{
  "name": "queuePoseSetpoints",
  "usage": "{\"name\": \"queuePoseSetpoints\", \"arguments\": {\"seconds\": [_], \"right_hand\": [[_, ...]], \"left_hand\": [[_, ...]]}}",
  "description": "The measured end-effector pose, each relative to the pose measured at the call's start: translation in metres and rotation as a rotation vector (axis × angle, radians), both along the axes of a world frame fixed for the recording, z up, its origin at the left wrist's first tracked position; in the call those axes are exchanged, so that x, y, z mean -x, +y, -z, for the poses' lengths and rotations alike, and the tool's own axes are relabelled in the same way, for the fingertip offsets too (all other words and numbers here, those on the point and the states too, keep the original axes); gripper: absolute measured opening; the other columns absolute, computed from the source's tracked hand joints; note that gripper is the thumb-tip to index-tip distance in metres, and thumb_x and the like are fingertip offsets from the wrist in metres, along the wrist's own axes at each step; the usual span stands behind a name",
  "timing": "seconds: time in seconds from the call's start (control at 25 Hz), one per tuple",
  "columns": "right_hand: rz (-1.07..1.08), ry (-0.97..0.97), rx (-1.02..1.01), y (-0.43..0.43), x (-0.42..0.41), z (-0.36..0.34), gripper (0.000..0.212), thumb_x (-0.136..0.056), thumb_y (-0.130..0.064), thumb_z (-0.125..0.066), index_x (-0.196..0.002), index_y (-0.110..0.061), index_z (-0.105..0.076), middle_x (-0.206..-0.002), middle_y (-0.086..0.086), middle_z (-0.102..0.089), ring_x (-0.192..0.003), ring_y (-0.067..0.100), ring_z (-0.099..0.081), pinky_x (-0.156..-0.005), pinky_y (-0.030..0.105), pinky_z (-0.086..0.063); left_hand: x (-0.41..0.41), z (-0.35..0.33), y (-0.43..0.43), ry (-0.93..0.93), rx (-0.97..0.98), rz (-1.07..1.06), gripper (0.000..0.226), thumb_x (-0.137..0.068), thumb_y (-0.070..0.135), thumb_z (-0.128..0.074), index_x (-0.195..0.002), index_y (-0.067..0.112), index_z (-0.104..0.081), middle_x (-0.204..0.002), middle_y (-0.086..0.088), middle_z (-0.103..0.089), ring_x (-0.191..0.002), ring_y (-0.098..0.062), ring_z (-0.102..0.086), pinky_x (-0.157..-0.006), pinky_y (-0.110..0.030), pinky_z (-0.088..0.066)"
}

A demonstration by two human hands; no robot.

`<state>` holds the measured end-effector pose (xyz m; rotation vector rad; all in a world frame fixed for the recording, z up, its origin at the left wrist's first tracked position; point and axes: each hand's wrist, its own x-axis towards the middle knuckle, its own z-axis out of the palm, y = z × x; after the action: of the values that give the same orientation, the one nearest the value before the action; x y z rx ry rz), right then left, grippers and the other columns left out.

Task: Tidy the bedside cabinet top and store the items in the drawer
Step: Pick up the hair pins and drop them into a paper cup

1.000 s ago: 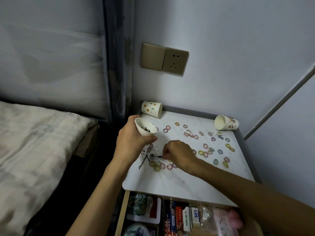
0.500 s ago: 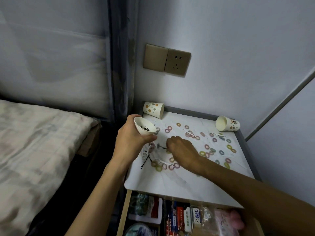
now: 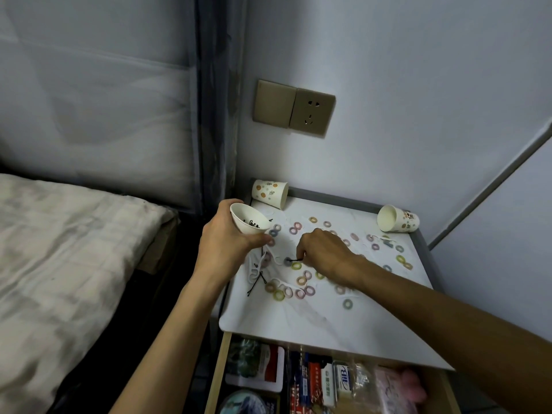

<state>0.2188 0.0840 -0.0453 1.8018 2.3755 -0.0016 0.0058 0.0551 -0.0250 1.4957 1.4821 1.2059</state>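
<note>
My left hand (image 3: pixel 222 246) grips a white paper cup (image 3: pixel 248 222), tilted toward me over the cabinet's left edge, with black hairpins inside. My right hand (image 3: pixel 322 252) pinches a black hairpin (image 3: pixel 295 260) on the white cabinet top (image 3: pixel 313 318). Several small pastel hair ties (image 3: pixel 303 280) lie scattered over the top. More black hairpins (image 3: pixel 257 283) lie near the left edge beside a white cord (image 3: pixel 254 267). Below, the drawer (image 3: pixel 328 380) stands open.
Two patterned paper cups lie on their sides at the back: one at the left (image 3: pixel 270 193), one at the right (image 3: pixel 397 219). The drawer holds packets and boxes. A bed (image 3: pixel 59 249) is to the left. A wall socket (image 3: pixel 294 107) sits above the cabinet.
My right hand moved up the cabinet top from the lower cluster of hair ties and now pinches a hairpin. The left hand keeps the cup in the same place.
</note>
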Motion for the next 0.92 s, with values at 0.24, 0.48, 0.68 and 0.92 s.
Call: {"name": "queuePoseSetpoints", "arguments": {"seconds": [0.24, 0.48, 0.68, 0.92], "right_hand": [[-0.012, -0.053, 0.12, 0.001, -0.004, -0.007, 0.044, -0.078, 0.014, -0.048, -0.112, -0.004, -0.068, -0.116, 0.021, -0.065, -0.102, 0.035, -0.065, -0.082, 0.044, -0.056], [0.043, 0.1, 0.103, 0.0, 0.013, -0.018, 0.015, -0.083, -0.003, -0.056, -0.069, 0.001, -0.059, -0.069, 0.015, -0.056, -0.071, 0.034, -0.062, -0.053, 0.033, -0.041], [0.217, 0.352, 0.185, 0.029, 0.045, -0.013, 0.014, -0.082, -0.011, -0.068, -0.08, 0.003, -0.068, -0.084, 0.02, -0.07, -0.079, 0.03, -0.068, -0.074, 0.038, -0.058], [0.346, 0.314, 0.18, 0.056, 0.076, 0.008, 0.019, -0.076, -0.01, -0.076, -0.092, -0.007, -0.065, -0.099, 0.015, -0.067, -0.09, 0.028, -0.067, -0.057, 0.026, -0.045]], "left_hand": [[0.0, 0.002, 0.002, -0.006, 0.003, 0.0, 0.068, -0.057, 0.028, -0.091, -0.113, 0.03, -0.052, -0.094, 0.014, -0.061, -0.085, -0.002, -0.059, -0.059, -0.013, -0.041], [0.008, 0.006, 0.006, -0.019, -0.002, -0.044, 0.065, -0.06, 0.032, -0.092, -0.113, 0.029, -0.055, -0.096, 0.011, -0.065, -0.086, 0.001, -0.06, -0.054, -0.006, -0.041], [0.017, 0.006, 0.008, -0.019, -0.013, -0.121, 0.066, -0.057, 0.035, -0.091, -0.112, 0.029, -0.055, -0.093, 0.016, -0.063, -0.088, -0.001, -0.06, -0.062, -0.015, -0.041], [0.026, 0.007, 0.011, -0.026, -0.024, -0.136, 0.069, -0.054, 0.039, -0.09, -0.113, 0.028, -0.055, -0.093, 0.015, -0.063, -0.09, -0.007, -0.06, -0.065, -0.018, -0.042]]}}
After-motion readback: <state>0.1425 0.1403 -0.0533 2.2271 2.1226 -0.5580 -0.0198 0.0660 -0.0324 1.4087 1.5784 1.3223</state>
